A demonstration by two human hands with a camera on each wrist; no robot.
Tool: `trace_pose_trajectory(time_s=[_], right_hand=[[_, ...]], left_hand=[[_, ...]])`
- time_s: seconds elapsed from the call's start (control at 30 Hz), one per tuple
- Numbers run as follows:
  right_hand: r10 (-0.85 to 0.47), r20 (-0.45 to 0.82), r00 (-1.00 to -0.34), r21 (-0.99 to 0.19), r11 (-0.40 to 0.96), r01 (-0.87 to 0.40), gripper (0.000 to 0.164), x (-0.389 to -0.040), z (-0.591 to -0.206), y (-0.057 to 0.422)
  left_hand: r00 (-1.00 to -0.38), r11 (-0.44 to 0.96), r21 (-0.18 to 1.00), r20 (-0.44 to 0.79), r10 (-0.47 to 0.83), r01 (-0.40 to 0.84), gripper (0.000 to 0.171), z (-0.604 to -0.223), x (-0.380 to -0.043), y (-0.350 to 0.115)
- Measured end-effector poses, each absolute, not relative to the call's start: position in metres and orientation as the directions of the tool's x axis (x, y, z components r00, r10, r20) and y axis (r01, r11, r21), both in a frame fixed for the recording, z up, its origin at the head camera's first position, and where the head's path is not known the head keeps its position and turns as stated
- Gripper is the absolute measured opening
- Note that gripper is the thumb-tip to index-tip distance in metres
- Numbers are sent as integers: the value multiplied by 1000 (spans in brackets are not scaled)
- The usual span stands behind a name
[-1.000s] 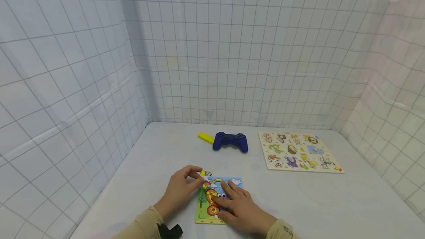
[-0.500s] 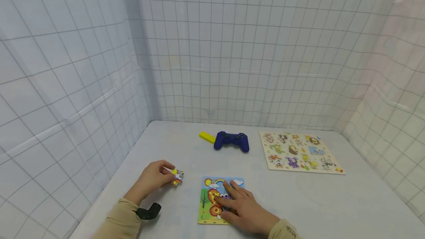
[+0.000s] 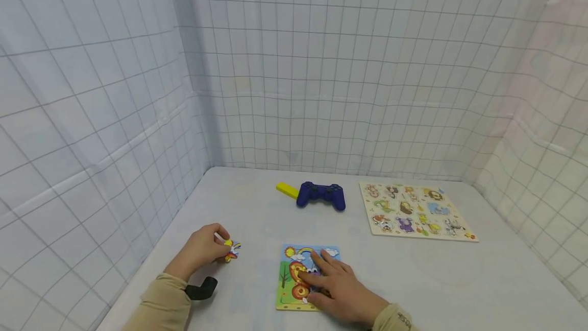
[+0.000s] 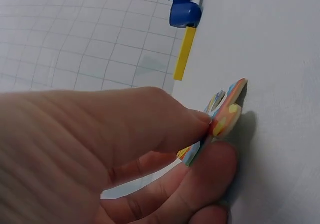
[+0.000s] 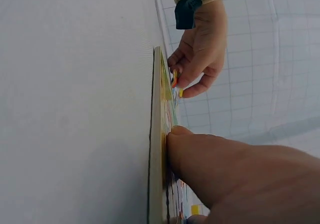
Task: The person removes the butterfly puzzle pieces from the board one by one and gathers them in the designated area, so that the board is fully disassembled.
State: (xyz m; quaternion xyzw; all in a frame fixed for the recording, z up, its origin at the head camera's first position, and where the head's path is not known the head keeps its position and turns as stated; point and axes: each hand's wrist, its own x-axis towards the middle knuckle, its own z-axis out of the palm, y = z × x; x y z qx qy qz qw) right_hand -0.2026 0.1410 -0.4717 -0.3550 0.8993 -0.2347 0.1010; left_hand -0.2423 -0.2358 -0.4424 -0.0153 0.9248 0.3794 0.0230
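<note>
By pzl under splayed R hand, L hand pinches pc aslant, jutting rightwd.

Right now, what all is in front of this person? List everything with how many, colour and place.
Picture puzzle: one, multicoloured, near front centre
Puzzle piece: one, multicoloured, left of the puzzle
Game controller: one, dark blue, farther back
Bar: one, yellow, at the controller's left
Animal board: one, cream, back right
Table: one, white, underneath
Gridded cloth: count unclear, white with grey lines, back and sides
Wrist object: one, black, left wrist
Sleeves: two, tan, both arms
Left hand: one, pinching the piece
Right hand: one, resting on the puzzle
</note>
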Motion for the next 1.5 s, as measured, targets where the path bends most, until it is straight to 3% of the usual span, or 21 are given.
trace_pose_trajectory(time_s=[0.27, 0.63, 0.77, 0.97, 1.2, 1.37, 1.5], right_hand=[[-675, -11, -738, -489, 647, -585, 50, -205, -470, 146], [-676, -23, -736, -484, 652, -584, 51, -208, -470, 148], [-666, -37, -745, -493, 660, -566, 51, -206, -468, 150], [-658, -41, -752, -505, 663, -553, 50, -205, -469, 155], [-668, -12, -744, -508, 645, -571, 58, -209, -472, 151], [-549, 32, -835, -495, 717, -491, 86, -208, -469, 152], [-491, 34, -870, -471, 760, -448, 90, -206, -466, 153]], left_hand=[[-999, 760, 649, -38, 8, -19, 30, -446, -243, -232], [-985, 884, 449, 163, 63, 131, 30, -442, -240, -209], [-960, 800, 533, 183, 212, 278, 16, -443, -241, -163], [-899, 660, 671, 23, 438, 339, 16, -445, -248, -102], [-915, 714, 604, 64, 398, 353, 12, -464, -259, -85], [-909, 697, 602, 132, 395, 390, 11, -472, -259, -86], [-908, 701, 592, 147, 392, 398, 10, -474, -258, -84]])
